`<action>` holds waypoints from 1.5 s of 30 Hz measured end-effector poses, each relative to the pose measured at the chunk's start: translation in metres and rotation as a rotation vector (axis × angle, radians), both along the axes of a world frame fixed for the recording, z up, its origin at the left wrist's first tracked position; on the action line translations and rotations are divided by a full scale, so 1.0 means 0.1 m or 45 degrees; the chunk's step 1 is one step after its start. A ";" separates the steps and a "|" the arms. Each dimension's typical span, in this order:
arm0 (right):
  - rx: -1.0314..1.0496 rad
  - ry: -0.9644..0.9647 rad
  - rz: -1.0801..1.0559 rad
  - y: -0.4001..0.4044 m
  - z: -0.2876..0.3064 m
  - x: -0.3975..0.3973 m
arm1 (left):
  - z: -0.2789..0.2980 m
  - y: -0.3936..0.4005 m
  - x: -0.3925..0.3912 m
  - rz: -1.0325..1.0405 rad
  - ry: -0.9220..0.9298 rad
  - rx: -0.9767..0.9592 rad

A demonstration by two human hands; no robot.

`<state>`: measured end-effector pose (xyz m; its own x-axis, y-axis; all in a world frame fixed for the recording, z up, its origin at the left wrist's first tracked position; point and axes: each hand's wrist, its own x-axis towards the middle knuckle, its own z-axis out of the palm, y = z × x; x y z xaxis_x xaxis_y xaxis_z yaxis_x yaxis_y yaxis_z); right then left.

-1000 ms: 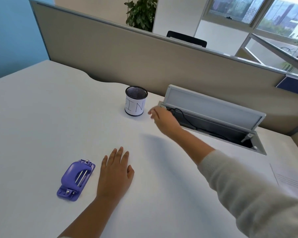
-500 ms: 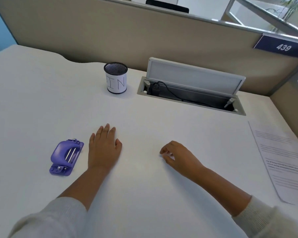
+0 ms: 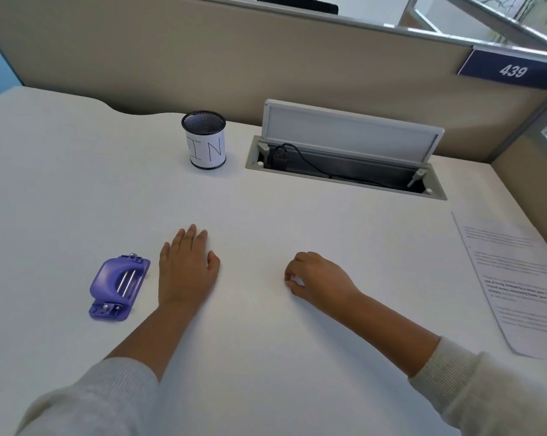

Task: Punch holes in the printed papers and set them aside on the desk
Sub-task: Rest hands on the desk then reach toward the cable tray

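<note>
The left hand (image 3: 187, 272) lies flat and released on the desk (image 3: 266, 209), just right of the purple hole punch (image 3: 118, 287). The right hand (image 3: 319, 278) rests loosely curled, grasping nothing. The printed paper (image 3: 524, 284) lies far right of the punch.

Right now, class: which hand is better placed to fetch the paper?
Right. The right hand lies on the side of the paper; the left hand rests flat beside the punch, across the desk.
</note>
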<state>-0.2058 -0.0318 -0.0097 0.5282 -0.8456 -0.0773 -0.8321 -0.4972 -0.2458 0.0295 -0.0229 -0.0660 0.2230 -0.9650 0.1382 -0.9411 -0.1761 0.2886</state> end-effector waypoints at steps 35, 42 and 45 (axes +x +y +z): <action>0.834 -0.576 -0.441 -0.72 0.15 0.11 | 0.06 0.01 0.00 0.021 0.003 0.052; 0.663 -0.636 -0.474 -1.49 0.60 0.74 | 0.08 -0.01 0.01 0.014 -0.040 0.071; 0.499 -0.542 -0.394 -1.90 0.86 1.12 | 0.03 -0.03 0.01 0.017 -0.046 0.056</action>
